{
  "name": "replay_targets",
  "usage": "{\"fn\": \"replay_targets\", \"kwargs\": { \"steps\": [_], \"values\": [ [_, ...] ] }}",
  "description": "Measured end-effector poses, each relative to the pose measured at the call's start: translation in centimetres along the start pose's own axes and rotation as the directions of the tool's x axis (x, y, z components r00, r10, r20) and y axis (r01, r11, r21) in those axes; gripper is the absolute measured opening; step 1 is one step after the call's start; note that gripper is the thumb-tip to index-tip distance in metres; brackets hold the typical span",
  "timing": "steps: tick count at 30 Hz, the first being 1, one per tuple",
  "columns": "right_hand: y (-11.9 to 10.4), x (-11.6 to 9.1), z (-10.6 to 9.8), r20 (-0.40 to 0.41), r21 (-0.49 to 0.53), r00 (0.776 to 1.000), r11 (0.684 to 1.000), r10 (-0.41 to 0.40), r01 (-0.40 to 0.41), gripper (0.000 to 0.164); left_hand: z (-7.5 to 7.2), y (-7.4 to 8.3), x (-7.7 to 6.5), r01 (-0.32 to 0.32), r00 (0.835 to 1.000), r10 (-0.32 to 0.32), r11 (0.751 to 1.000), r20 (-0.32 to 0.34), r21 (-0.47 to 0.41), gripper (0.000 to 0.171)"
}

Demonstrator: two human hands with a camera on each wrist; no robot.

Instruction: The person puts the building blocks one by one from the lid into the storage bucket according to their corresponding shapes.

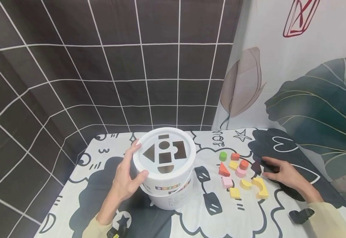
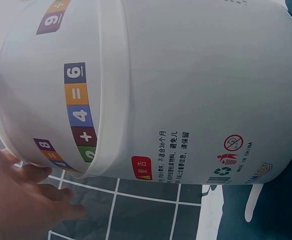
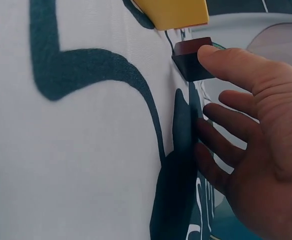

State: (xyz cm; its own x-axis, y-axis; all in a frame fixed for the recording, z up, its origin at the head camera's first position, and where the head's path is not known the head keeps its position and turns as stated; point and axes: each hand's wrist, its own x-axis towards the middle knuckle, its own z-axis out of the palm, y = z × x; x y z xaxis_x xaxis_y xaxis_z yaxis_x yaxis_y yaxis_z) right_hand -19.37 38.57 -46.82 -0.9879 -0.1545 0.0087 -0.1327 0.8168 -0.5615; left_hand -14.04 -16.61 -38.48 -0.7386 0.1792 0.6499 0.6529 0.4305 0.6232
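A white bucket (image 1: 173, 198) with printed sums stands left of the blocks. Its white lid (image 1: 141, 155) has several shaped holes. My left hand (image 1: 124, 181) rests against the lid's left side, thumb and forefinger spread along the rim; in the left wrist view its other fingers hang loosely beside the bucket (image 2: 201, 90). My right hand (image 1: 286, 177) reaches in from the right, thumb and forefinger parted beside a dark red block (image 1: 256, 168). In the right wrist view the thumb overlaps that block (image 3: 192, 62). A yellow arch block (image 1: 262, 190) lies just nearer to me.
Between the bucket and my right hand lie a green cylinder (image 1: 223, 156), a red triangle (image 1: 224, 170), a pink block (image 1: 227, 182), a yellow square block (image 1: 234, 193) and several others. A patterned cloth (image 1: 214, 224) covers the table. A dark gridded curtain (image 1: 161, 92) hangs behind.
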Motion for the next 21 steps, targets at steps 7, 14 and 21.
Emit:
{"fn": "replay_targets", "kwargs": {
  "steps": [7,14,21],
  "values": [
    [-0.15,0.58,0.27,-0.004,0.028,1.000,1.000,-0.005,0.005,0.085,-0.02,-0.05,-0.04,-0.002,1.000,0.002,1.000,-0.002,0.002,0.074],
    [-0.18,0.81,0.49,0.014,0.051,1.000,0.999,-0.019,0.018,0.083,0.06,-0.17,-0.15,0.008,1.000,-0.008,1.000,0.000,-0.005,0.073],
    [-0.10,1.09,0.46,0.018,0.055,1.000,0.998,-0.002,0.001,0.081,0.03,-0.24,-0.07,-0.002,1.000,0.002,1.000,-0.005,-0.002,0.074]
  ]
}}
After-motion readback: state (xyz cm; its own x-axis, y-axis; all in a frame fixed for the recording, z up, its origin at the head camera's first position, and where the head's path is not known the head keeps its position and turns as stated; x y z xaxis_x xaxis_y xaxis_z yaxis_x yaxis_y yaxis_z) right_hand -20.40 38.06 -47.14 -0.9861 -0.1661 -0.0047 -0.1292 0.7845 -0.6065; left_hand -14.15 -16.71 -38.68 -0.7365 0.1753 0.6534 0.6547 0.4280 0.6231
